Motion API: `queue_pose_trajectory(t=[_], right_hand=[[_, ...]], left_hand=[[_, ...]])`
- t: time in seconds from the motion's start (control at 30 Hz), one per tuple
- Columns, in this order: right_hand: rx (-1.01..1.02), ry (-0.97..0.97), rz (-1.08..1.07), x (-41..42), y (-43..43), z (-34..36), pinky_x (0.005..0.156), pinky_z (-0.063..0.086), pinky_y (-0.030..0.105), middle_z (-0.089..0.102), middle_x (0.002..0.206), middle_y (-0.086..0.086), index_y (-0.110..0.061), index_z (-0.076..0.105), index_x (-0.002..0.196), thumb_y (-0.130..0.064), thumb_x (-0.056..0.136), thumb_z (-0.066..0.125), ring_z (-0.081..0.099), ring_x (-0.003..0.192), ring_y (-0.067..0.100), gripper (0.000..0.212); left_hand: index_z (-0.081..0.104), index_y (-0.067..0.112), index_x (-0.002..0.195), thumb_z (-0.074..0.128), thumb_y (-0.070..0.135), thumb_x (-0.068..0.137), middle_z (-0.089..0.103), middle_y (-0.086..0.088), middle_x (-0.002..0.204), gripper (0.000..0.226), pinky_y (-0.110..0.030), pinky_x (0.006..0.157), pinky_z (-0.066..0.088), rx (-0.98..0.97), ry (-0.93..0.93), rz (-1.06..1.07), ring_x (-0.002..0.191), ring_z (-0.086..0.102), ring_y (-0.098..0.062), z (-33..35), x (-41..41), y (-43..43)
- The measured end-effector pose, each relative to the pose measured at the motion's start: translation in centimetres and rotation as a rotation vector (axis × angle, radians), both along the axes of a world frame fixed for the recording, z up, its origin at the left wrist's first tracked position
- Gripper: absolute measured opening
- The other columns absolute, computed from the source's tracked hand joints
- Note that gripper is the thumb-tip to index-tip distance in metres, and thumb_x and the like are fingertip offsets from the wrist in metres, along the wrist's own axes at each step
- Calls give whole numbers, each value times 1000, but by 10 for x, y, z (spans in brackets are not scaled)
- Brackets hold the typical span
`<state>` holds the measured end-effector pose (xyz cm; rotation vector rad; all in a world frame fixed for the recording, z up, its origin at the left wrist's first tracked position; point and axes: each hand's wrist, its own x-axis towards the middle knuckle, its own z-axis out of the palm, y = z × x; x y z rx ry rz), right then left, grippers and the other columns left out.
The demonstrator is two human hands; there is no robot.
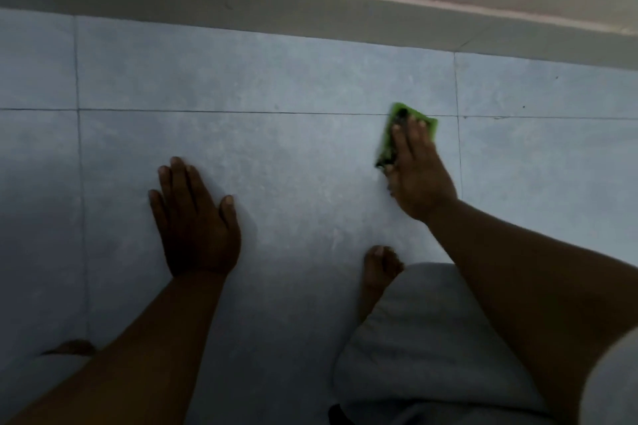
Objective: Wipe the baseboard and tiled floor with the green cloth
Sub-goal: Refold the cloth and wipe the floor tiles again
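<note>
Right hand [419, 171] flat on the cloth [407, 128], fingers [414, 134] extended and close together, pressing down rather than pinching. No grip as such, the palm pins it to the floor [293, 155]. Cloth is folded small; green shows past the fingertips and along the thumb side, the rest hidden under the hand. It has dark smudges near the fingertips, looks soiled.

Left hand [195, 217] is spread open, palm down on bare tile, holding nothing. Reads as a brace for body weight.

Cloth sits right on the grout line [241, 111] that runs just ahead of the fingertips. Baseboard [310, 21] is further ahead of the fingertips, one tile row away, not touched.

Step in hand, as I judge it: wiping the floor tile.
- keep the whole palm on the cloth so pressure is even, not fingertips only
- overlap strokes, work from the baseboard back toward the knee [431, 321] and foot [379, 264] so cleaned tile isn't crossed again
- run along the grout line, dirt likely sits there
- refold to a clean face; the smudged side will probably smear
- shift the left hand before reaching far, else it blocks the tile under it

Containers: none in view. No bucket, basin or bottle, so nothing to report on contents.
</note>
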<state>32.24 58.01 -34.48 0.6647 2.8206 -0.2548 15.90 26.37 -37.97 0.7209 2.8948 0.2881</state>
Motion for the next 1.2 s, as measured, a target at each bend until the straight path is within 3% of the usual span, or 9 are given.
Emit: queue_pose_trajectory(t=[0.27,0.5,0.63,0.8,0.97,1.1,1.2], right_hand=[[89,-45,-229,-83,73,-9,120,3,53,2,156,32,4,11,151,-29,99,36,0,144,51,67],[85,-50,-334,-132,40,-16,120,2,51,-1,159,27,0,8,152,-36,101,28,-3,146,45,66],[44,15,-83,-184,-34,-14,119,3,56,5,158,27,3,11,151,-36,100,33,1,145,47,68],[-62,23,231,-234,-141,-13,121,2,50,0,162,18,-8,9,154,-41,98,37,-5,148,38,71],[-79,131,391,-145,-171,-15,116,15,56,15,158,23,-2,24,150,-38,96,42,7,146,44,68],[-66,117,335,-67,-122,-11,118,17,54,21,156,26,-1,31,148,-32,93,50,14,145,46,67],[28,39,197,-111,-76,-13,117,13,58,19,153,34,9,27,146,-35,96,34,14,141,53,67]], left_hand=[[16,-3,155,31,39,101,14,-22,164,70,-55,124,9,-19,7,7,153,10,-38,1,0,1],[19,-3,154,36,38,101,17,-23,163,70,-55,124,9,-16,31,14,152,13,-39,-2,0,2],[22,-3,154,34,40,101,19,-23,162,70,-54,123,10,-2,22,5,152,15,-39,-1,-2,1],[30,-1,152,39,41,100,30,-21,159,68,-54,123,14,64,10,1,149,24,-37,10,-13,-12],[35,0,149,42,37,100,35,-19,156,62,-54,123,14,110,78,145,147,29,-37,17,-48,-51],[34,0,150,40,38,101,32,-19,158,63,-53,124,11,68,100,329,149,26,-36,5,-64,-100],[31,1,152,35,41,101,29,-17,161,65,-55,123,10,16,81,458,151,22,-35,-2,-68,-126]])
